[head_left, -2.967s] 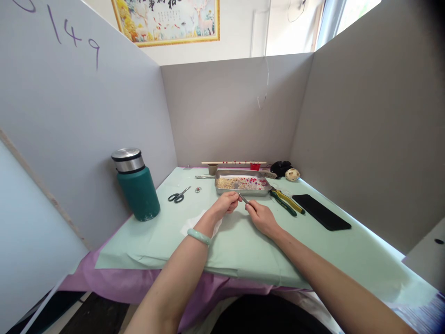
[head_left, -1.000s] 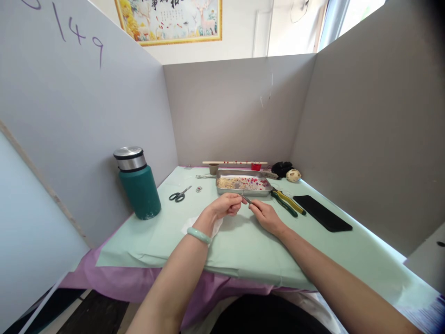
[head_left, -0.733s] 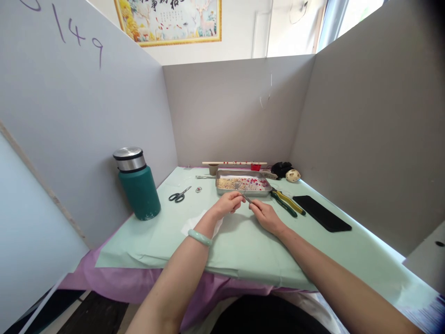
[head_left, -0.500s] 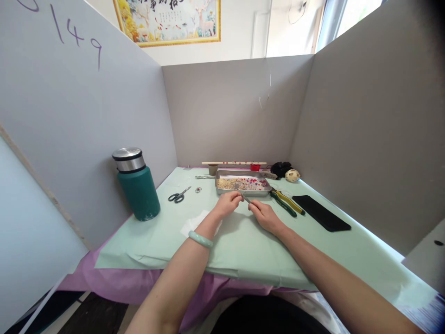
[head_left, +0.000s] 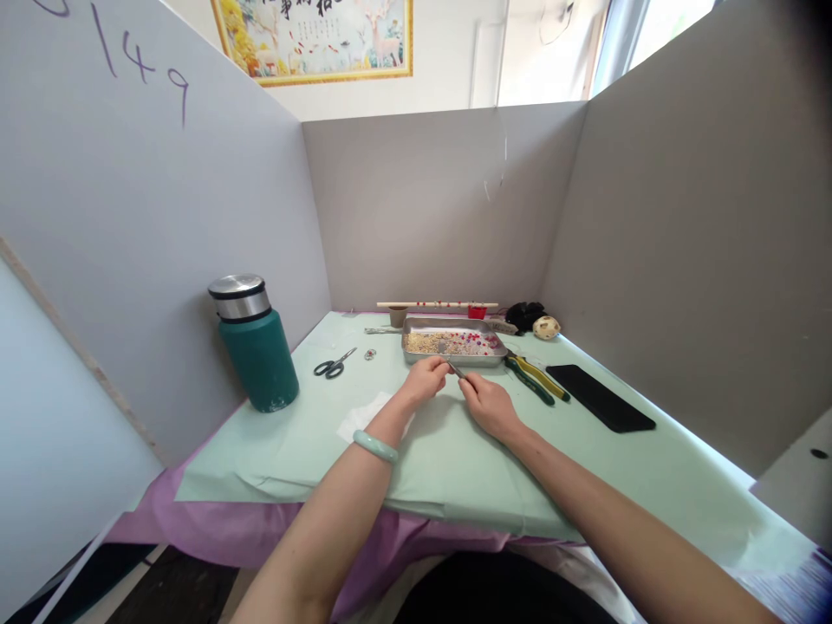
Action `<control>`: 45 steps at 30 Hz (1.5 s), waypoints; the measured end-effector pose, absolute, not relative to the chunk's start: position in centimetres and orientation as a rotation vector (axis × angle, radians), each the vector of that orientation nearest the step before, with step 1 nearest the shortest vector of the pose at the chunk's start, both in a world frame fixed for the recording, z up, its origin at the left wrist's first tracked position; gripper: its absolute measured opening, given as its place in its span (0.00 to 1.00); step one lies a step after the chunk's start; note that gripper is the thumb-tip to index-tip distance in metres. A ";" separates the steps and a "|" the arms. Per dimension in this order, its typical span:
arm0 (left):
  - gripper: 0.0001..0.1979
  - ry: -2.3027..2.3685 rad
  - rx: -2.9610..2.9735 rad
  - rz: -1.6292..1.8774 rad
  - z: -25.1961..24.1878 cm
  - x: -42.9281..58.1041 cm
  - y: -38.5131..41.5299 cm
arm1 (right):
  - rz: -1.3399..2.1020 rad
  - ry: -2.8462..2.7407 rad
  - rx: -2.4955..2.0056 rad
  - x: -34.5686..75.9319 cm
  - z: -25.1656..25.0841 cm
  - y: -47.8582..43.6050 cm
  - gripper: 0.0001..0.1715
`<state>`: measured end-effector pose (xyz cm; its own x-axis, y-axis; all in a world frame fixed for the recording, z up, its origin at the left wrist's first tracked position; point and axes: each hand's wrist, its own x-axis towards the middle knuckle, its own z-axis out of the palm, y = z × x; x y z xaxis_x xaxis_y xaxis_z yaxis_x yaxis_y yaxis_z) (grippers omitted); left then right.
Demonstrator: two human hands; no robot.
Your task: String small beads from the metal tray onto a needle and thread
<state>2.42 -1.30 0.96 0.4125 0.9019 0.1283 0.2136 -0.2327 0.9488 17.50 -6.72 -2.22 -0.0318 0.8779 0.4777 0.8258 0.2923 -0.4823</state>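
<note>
My right hand [head_left: 489,403] is closed round a slim metal tool [head_left: 457,371] that looks like tweezers, its tip pointing up and left toward my other hand. My left hand [head_left: 427,379], with a pale green bangle [head_left: 375,445] on the wrist, is closed in a pinch at that tip. Whatever sits between its fingertips is too small to make out. Just beyond both hands lies a shallow metal tray [head_left: 455,360] with gold, red and pink beads. A white tissue [head_left: 354,418] lies partly under my left forearm.
Scissors [head_left: 334,364], a small ring-like piece [head_left: 370,354] and a green bottle [head_left: 258,347] stand to the left. Right of the tray are green-yellow pliers [head_left: 538,380] and a black phone-like slab [head_left: 599,397]. A beaded stick [head_left: 438,304] lies behind. Grey panels [head_left: 442,208] enclose three sides.
My right hand has shifted slightly left and up with the metal tool, closer to my left hand. My left hand has hardly moved.
</note>
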 end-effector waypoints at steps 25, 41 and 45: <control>0.09 0.818 1.763 0.840 1.3 2.0 -1.9 | 0.420 -1.794 -1.372 18.3 -1.6 -7.1 0.18; 0.14 0.888 1.879 0.881 1.3 1.9 -1.7 | 0.492 -1.772 -1.380 18.4 -1.3 -7.2 0.17; 0.13 0.931 1.942 0.948 0.9 1.9 -1.0 | 0.551 -1.756 -1.393 18.2 -0.9 -7.2 0.17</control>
<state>1.89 -1.01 0.91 0.4563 0.8426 0.2862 0.2709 -0.4378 0.8573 18.21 -7.24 -0.92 -0.0633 0.9446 0.3222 0.5912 0.2956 -0.7504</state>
